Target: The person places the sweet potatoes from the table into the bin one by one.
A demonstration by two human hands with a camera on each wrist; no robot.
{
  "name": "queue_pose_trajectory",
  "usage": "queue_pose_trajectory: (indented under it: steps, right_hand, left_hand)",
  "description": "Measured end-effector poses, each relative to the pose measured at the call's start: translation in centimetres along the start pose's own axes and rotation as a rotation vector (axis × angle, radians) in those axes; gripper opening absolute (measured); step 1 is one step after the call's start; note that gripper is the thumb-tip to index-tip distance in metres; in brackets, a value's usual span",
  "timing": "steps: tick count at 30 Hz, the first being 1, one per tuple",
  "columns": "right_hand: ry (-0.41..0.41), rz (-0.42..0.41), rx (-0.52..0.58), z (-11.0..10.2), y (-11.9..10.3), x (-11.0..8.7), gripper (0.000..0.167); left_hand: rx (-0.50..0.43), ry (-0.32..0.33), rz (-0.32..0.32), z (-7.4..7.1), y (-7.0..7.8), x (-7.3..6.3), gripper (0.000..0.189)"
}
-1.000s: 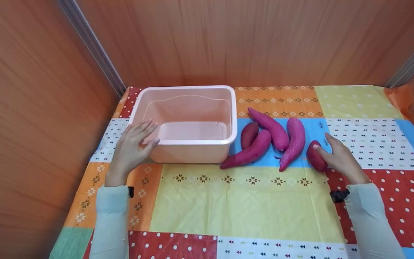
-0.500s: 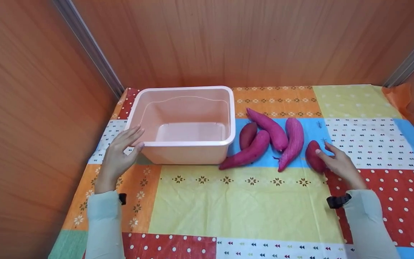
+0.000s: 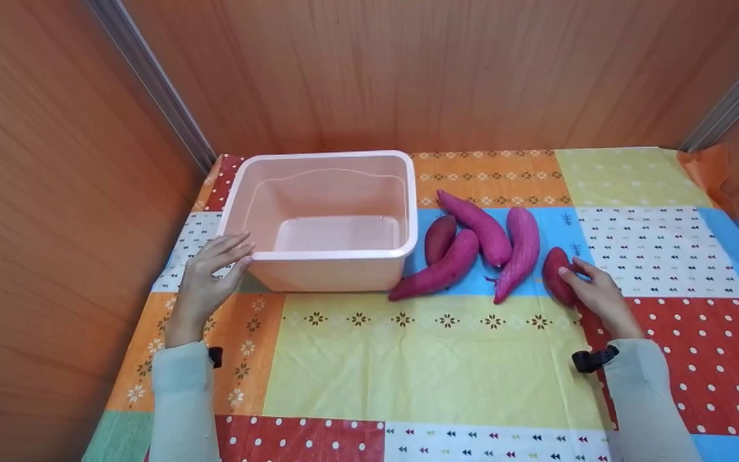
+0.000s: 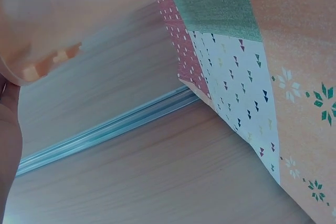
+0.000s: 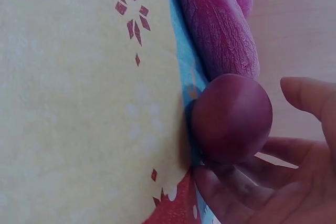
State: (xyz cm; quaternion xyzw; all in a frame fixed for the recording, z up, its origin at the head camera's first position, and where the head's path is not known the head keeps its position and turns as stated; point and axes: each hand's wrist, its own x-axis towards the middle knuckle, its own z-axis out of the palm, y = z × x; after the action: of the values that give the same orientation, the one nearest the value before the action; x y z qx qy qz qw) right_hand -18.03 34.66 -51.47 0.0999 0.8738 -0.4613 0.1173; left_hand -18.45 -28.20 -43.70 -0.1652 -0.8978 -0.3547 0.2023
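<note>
Dark-red sweet potato [image 3: 553, 277] lies right of the middle of the cloth-covered surface [image 3: 433, 372], well in from the right edge. Right hand [image 3: 602, 300] is around its right side but not clamped: wrist view shows fingers [image 5: 218, 190] under and beside it, thumb [image 5: 307, 95] standing off with a gap.

Step in hand looks like securing the grip. Do it at the fat middle, not the end. Set fingers low first, then bring the thumb in opposite them; squeeze evenly. Smooth, round skin will probably roll if only one side gets pushed. Mind the pink sweet potato [image 3: 522, 250] just to its left: near, not touching, so come up straight rather than sideways.

Left hand [image 3: 206, 282] is at the near-left corner of the tub [image 3: 328, 273], toward the surface's far-left corner. Can't tell if those fingers pinch the rim. Light steadying there is enough; no pulling.
</note>
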Motion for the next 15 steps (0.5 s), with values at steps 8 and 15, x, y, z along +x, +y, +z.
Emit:
queue_pose_trajectory:
  steps: [8, 15]
  right_hand:
    - [0.023, 0.018, 0.042, 0.5, 0.5, -0.1, 0.079]
    - [0.060, 0.043, 0.100, 1.2, 0.5, 0.1, 0.080]
  left_hand:
    - [-0.028, 0.035, 0.021, 0.4, -0.2, 0.0, 0.034]
    - [-0.038, 0.058, 0.014, 0.3, -0.2, 0.1, 0.026]
